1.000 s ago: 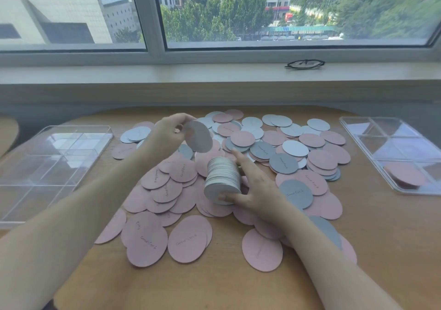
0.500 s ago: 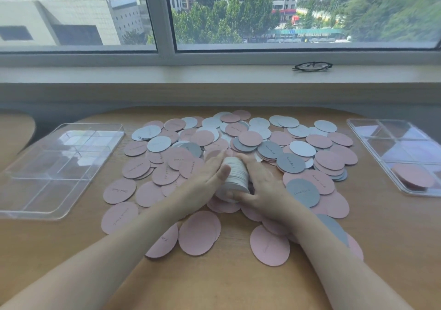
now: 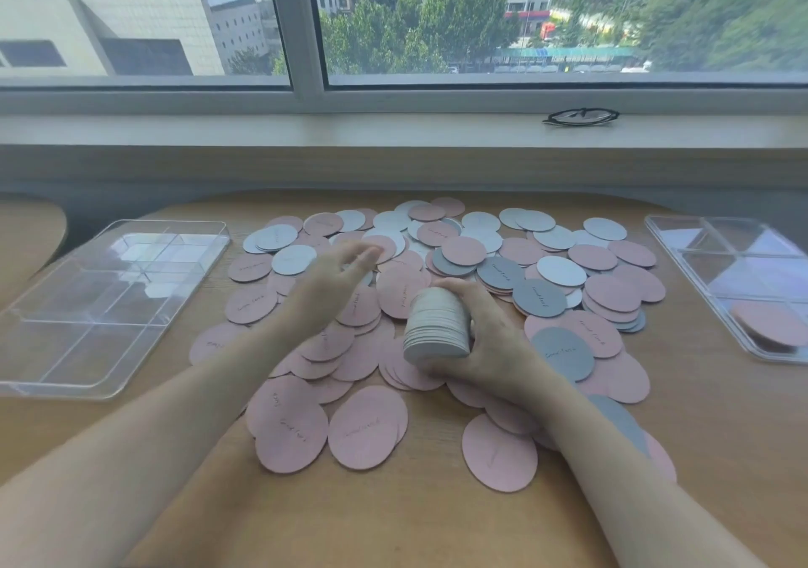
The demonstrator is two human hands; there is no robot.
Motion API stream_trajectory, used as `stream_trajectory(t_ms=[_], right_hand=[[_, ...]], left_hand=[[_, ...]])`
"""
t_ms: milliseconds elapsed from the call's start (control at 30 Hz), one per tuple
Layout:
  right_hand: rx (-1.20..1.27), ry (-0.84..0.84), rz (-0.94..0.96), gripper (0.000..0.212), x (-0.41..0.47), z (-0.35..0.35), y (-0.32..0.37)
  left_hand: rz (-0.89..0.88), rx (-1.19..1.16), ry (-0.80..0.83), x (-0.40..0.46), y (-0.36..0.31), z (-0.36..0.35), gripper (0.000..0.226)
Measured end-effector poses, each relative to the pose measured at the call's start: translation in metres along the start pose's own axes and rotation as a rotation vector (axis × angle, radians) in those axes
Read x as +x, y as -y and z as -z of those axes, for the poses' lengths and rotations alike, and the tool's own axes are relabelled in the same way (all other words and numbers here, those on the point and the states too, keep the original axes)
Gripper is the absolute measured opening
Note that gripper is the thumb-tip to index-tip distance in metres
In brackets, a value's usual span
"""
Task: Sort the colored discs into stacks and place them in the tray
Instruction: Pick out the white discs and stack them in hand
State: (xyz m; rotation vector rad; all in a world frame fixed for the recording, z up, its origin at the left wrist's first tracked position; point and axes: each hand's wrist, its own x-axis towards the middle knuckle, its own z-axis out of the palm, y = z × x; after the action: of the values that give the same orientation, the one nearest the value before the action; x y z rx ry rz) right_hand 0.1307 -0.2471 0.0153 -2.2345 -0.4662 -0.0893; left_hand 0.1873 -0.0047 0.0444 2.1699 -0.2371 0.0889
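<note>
Right hand [image 3: 485, 340] at centre frame, fingers curled round a stack [image 3: 437, 327] of white discs, thumb low on the near side, fingers over the far top edge. Stack tilted, its lower edge on or just above the pink discs beneath; contact cannot be told.

Left hand [image 3: 332, 278] left of the stack, apart from it, fingers straight and loosely spread, holding nothing; motion-blurred, hovering over the pile.

Loose discs [image 3: 612, 292] spread across mid-frame on the table [image 3: 415, 524]: pink, white and grey, overlapping, many with handwriting too small to read. Large pink ones lie nearest the bottom of the frame.

Left tray [image 3: 109, 305] at left edge, clear, divided into compartments, no discs seen in it. Right tray [image 3: 726, 261] at right edge, clear, divided; pink pile [image 3: 769, 322] in its nearest compartment.

Glasses [image 3: 581, 116] on the windowsill [image 3: 350, 130], upper right.
</note>
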Motion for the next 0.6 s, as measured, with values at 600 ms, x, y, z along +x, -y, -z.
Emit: stream_trajectory(t_ms=[600], right_hand=[[0.035, 0.037, 0.015, 0.1, 0.002, -0.002, 0.003]], left_hand=[[0.124, 0.283, -0.261, 0.034, 0.05, 0.078, 0.027]])
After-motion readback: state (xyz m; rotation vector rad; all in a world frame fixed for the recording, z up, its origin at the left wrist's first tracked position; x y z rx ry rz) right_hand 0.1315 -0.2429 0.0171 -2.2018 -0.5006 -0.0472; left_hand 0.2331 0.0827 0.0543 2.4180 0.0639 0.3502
